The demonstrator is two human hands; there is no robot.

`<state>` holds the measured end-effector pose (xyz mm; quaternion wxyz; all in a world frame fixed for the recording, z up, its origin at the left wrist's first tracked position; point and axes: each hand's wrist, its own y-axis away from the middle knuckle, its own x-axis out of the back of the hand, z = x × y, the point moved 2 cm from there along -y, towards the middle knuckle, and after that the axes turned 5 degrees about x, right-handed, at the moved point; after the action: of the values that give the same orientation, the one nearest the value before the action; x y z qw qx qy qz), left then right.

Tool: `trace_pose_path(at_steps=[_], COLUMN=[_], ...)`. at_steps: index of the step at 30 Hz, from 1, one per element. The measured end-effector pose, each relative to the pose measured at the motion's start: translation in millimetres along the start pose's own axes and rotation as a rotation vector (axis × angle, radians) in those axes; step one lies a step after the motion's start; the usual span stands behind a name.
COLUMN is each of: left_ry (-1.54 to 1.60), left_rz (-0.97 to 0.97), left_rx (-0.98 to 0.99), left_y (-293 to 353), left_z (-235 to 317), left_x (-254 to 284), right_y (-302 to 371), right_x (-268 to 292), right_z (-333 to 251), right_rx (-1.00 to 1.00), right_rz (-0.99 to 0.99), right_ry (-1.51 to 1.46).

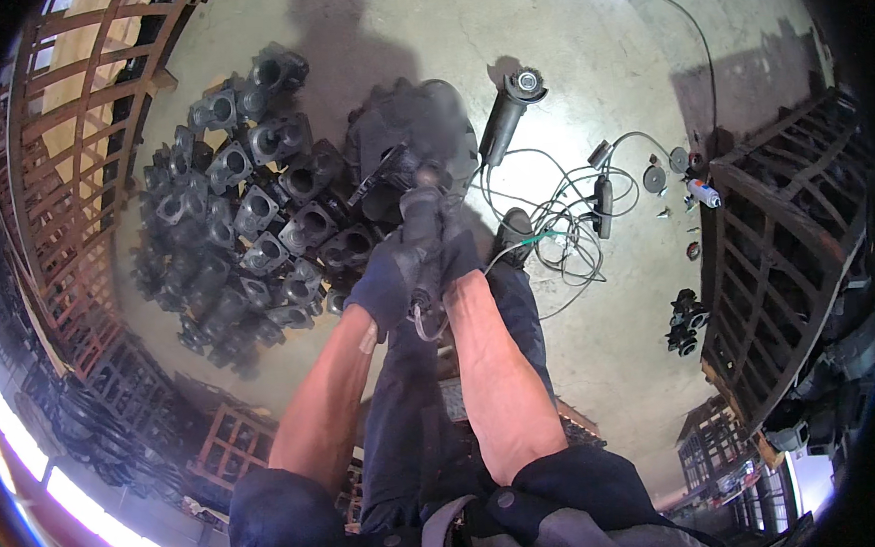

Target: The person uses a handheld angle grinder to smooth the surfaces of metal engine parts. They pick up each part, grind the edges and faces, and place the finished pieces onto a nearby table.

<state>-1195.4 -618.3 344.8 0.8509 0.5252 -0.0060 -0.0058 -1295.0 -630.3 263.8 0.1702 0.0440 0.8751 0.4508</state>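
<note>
My left hand (394, 269), in a dark glove, is wrapped round the body of a dark grinder (421, 217) with a cord at its near end. Close beside it, my gloved right hand (458, 246) is closed on the same grinder's right side; its fingertips are partly hidden. The grinder's head points away from me and meets a dark metal casting (391, 168). That casting rests on or against a dark, rounded support (456, 122); haze and shadow blur the contact.
Many dark flanged pipe castings (256, 212) are heaped at left. A second grinder (505, 119) stands on the floor at right, near tangled cables (565, 236), loose discs (654, 179) and a spray can (703, 193). Metal lattice crates (789, 202) flank both sides. Small castings (686, 321) lie at right.
</note>
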Motion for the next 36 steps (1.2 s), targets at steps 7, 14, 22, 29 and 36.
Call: trace_pose_path(at_steps=[7,14,22,29,36], left_ry=[0.038,-0.100,-0.322,-0.516,-0.596], left_rz=[0.015,0.022,-0.083,0.847,0.093], left_rx=[0.087,-0.127,-0.500,-0.846,-0.611], left_y=[-1,4,-48,-124,-208], left_z=[-4,-48,-17,-27,-35], left_x=[-19,-84,-149,42,60], right_y=[4,31,-52,-210,-300], right_x=[19,64,182,313,343], right_z=[5,-65,-77,-65,-33], right_rx=[-0.231,-0.178,0.029,0.103,0.441], right_rz=[-0.108,-0.324,0.016,0.257,0.307], right_ry=[-0.610,-0.601,0.122,0.187,0.157])
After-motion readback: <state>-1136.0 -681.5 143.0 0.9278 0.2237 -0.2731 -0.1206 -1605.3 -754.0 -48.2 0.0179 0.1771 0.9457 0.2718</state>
